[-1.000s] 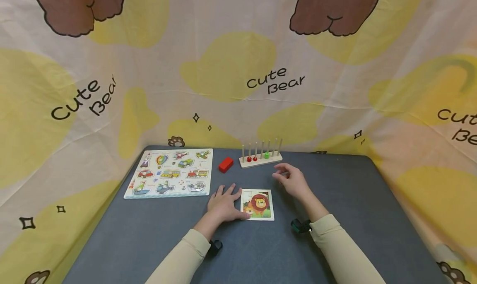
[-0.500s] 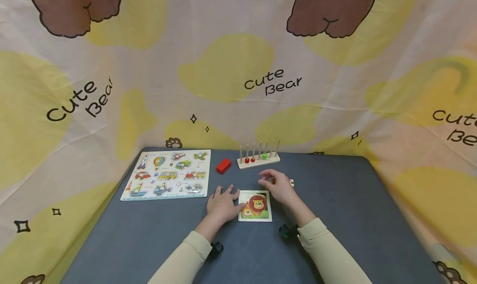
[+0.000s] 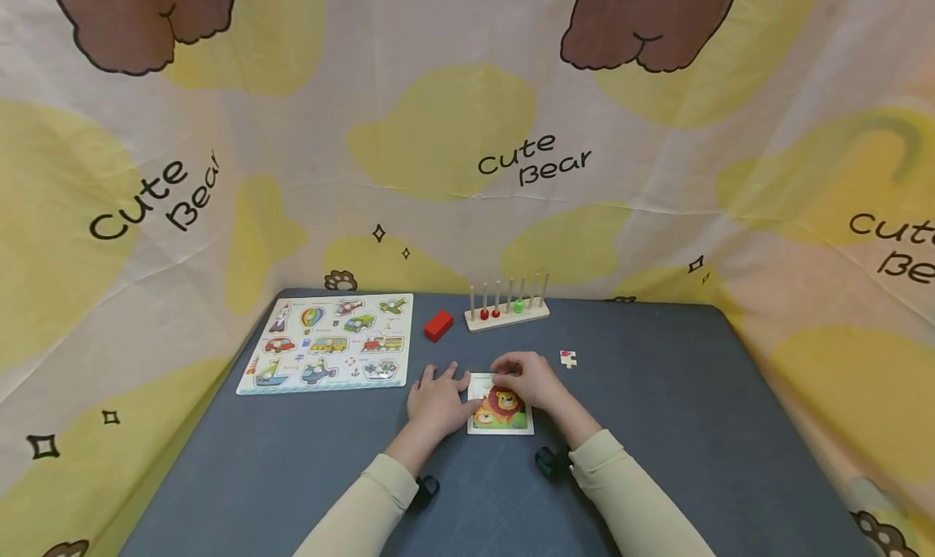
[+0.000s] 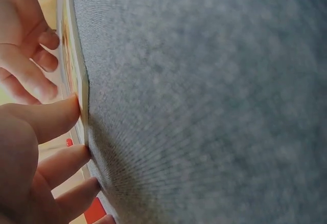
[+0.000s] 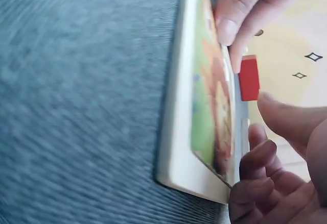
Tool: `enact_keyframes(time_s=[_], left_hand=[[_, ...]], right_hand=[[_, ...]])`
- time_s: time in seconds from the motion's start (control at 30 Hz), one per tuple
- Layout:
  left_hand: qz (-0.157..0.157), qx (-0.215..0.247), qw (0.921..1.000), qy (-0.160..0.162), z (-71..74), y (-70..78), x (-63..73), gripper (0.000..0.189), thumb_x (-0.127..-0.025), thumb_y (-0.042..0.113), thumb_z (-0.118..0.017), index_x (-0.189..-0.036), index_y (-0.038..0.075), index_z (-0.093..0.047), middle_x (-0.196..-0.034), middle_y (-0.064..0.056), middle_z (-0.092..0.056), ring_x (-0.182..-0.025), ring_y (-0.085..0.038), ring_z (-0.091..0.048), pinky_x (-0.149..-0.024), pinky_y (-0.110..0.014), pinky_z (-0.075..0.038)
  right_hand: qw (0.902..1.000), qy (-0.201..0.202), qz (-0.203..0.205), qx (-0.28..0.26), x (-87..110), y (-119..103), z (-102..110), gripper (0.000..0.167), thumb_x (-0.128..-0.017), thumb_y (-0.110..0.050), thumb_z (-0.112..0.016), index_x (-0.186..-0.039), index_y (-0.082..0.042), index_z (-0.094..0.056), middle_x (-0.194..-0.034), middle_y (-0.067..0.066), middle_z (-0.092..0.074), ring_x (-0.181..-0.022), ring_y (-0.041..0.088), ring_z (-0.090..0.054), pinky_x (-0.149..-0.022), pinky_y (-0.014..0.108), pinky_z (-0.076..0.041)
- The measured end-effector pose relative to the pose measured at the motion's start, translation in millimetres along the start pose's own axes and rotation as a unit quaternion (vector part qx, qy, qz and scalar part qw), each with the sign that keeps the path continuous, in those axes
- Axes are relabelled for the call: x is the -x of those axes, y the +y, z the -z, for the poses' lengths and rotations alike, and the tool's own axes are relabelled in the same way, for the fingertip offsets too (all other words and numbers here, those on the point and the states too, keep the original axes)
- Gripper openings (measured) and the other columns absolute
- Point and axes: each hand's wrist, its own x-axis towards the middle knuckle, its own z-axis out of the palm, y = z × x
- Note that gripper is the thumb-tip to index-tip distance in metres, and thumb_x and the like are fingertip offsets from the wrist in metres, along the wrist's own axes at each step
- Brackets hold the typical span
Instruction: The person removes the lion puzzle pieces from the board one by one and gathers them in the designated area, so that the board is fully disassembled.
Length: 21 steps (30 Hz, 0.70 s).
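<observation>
A small square lion puzzle (image 3: 504, 419) in a pale frame lies flat on the table. My left hand (image 3: 436, 407) spreads its fingers at the puzzle's left side. Its thumb (image 4: 56, 117) rests over the edge, and the fingertips touch down beside the frame. My right hand (image 3: 532, 378) is over the puzzle's far side, fingers loosely bent close above the picture. In the right wrist view, the right thumb (image 5: 286, 117) and fingers stand apart with no piece visible between them. A loose puzzle piece (image 3: 568, 359) lies beyond the right hand.
A vehicle picture board (image 3: 329, 343) lies at the far left. Near it sit a red block (image 3: 438, 325) and a wooden peg stand (image 3: 507, 315) with red and green beads. The grey table (image 3: 657, 395) ends at a printed cloth backdrop (image 3: 431, 135).
My right hand has moved left and nearer, from the right of the puzzle to over its far side, uncovering the loose piece. The left thumb has slid slightly up the puzzle's left side.
</observation>
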Motion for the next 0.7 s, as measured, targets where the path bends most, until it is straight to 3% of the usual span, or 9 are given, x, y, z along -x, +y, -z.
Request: enact_keyframes(time_s=[0.4, 0.7], left_hand=[[0.007, -0.006, 1.0000, 0.001, 2.4, 1.4, 1.8, 0.063, -0.089, 0.059, -0.068, -0.144, 0.032, -0.057, -0.159, 0.000, -0.044, -0.150, -0.036, -0.029, -0.115, -0.061, -0.032], [0.005, -0.015, 0.9999, -0.003, 1.8, 2.5, 1.1, 0.063, -0.089, 0.060, -0.067, -0.145, 0.033, -0.056, -0.159, 0.001, -0.043, -0.151, -0.036, -0.028, -0.115, -0.061, -0.032]], right_hand=[[0.9954, -0.069, 0.001, 0.066, -5.5, -0.3, -4.6, 0.014, -0.087, -0.019, -0.081, -0.100, -0.018, -0.078, -0.086, -0.001, -0.062, -0.081, 0.016, -0.054, -0.073, 0.032, -0.047], [0.9938, -0.078, -0.003, 0.079, -4.7, -3.9, -4.8, 0.013, -0.088, -0.017, -0.079, -0.100, -0.020, -0.078, -0.087, 0.001, -0.059, -0.080, 0.018, -0.053, -0.072, 0.032, -0.046]])
